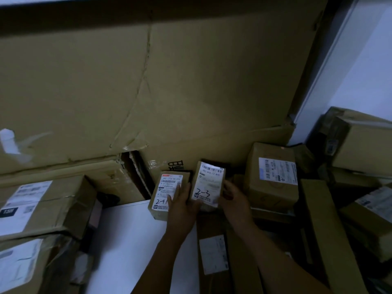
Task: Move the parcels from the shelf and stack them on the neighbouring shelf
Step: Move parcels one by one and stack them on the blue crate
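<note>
Two small cardboard parcels with white shipping labels stand side by side low in the middle of the view. The left parcel (pixel 167 193) rests on a white surface, and my left hand (pixel 182 206) lies over its right side, fingers on the label. The right parcel (pixel 209 183), marked "2-3", is tilted up. My right hand (pixel 234 200) grips its right edge, while my left hand touches its lower left corner. A mid-size labelled parcel (pixel 273 177) sits just to the right.
A huge flattened cardboard box (pixel 148 81) fills the back. Stacked labelled boxes (pixel 38 209) stand at left on the white shelf surface (pixel 131 240). Long flat cartons (pixel 326 230) and more boxes (pixel 364 145) crowd the right. A white upright (pixel 331 71) rises at right.
</note>
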